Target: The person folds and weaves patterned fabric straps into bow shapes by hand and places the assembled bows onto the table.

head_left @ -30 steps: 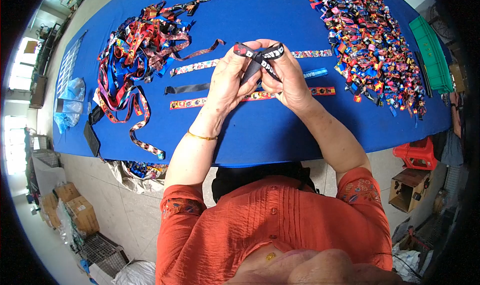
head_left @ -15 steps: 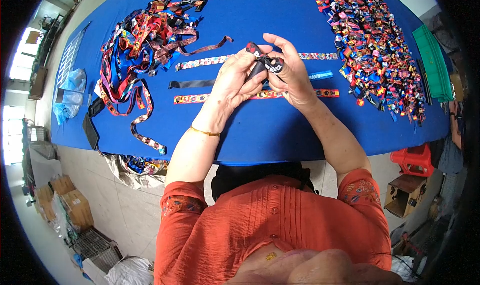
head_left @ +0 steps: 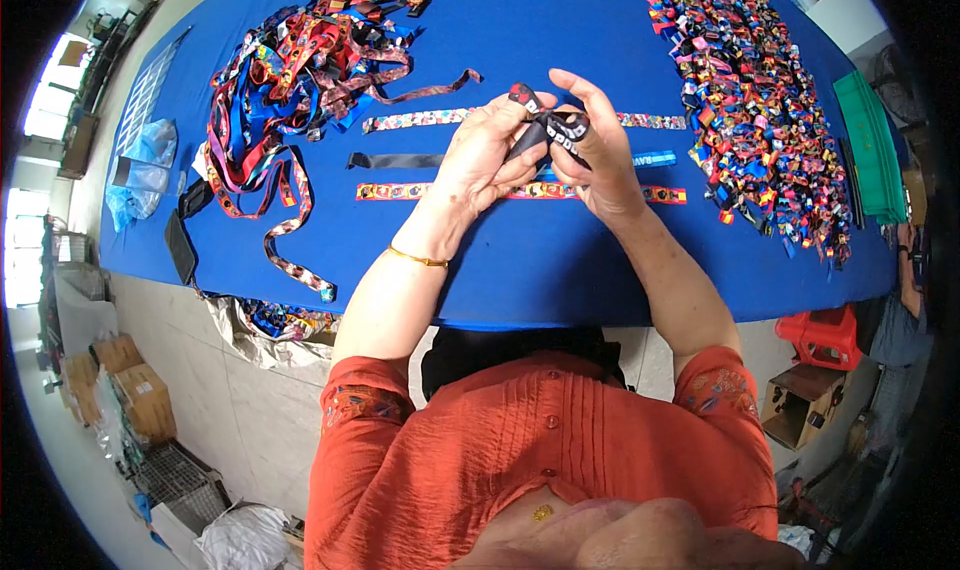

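A black printed ribbon [head_left: 567,127] with white lettering and a red mark is gathered into a bow-like shape above the blue table. My left hand [head_left: 488,152] pinches its left loop between thumb and fingers. On the other side, my right hand [head_left: 603,155] grips the right loop, with the index finger raised. Beneath my hands three ribbons lie stretched side by side: a pale patterned ribbon [head_left: 410,121], a ribbon with a dark end [head_left: 400,160] and a blue end, and a red-yellow ribbon [head_left: 392,192]. Their middles are partly hidden by my hands.
A tangled heap of ribbons [head_left: 290,90] lies on the left of the blue cloth [head_left: 540,270]. At right spreads a dense pile of small colourful ribbon pieces [head_left: 760,110], beside a green crate [head_left: 868,150]. A blue plastic bag [head_left: 150,180] and red stool [head_left: 818,336] flank the table.
The black ribbon has turned slightly in my fingers, and its crossing at the middle looks more gathered, with more lettering on the right loop showing. Both hands keep hold. The view has shifted slightly.
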Tool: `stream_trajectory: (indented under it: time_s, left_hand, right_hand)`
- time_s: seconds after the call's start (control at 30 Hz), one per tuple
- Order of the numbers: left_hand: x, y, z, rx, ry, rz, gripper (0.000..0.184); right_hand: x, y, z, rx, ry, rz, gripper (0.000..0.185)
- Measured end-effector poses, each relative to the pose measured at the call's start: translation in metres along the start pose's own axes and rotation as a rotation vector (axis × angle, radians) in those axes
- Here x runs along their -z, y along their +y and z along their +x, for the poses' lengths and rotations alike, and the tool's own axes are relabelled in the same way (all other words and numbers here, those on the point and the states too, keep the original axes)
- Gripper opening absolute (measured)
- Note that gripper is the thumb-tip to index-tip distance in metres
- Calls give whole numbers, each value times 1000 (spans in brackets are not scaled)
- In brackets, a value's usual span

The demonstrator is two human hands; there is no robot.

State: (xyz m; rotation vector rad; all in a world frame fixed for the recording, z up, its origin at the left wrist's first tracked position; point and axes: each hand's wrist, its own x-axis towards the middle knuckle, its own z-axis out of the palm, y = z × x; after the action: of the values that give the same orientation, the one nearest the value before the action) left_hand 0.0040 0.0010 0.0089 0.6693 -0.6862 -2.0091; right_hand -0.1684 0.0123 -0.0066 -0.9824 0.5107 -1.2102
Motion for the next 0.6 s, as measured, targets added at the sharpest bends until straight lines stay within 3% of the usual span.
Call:
stream_trajectory:
  time_s: [0.27,0.4,0.5,0.6]
  left_hand:
    - [0,-8,4,-109,11,65,43]
    - [-3,-6,2,-125,-80,122,52]
    - [-8,-7,2,-218,-18,291,53]
    - [-10,-5,0,-237,16,347,49]
  right_hand:
    - [-7,-3,1,-162,113,284,45]
    - [-6,-3,4,-215,22,275,49]
    - [-5,-1,3,-218,-9,270,51]
    - [5,0,4,-233,42,297,35]
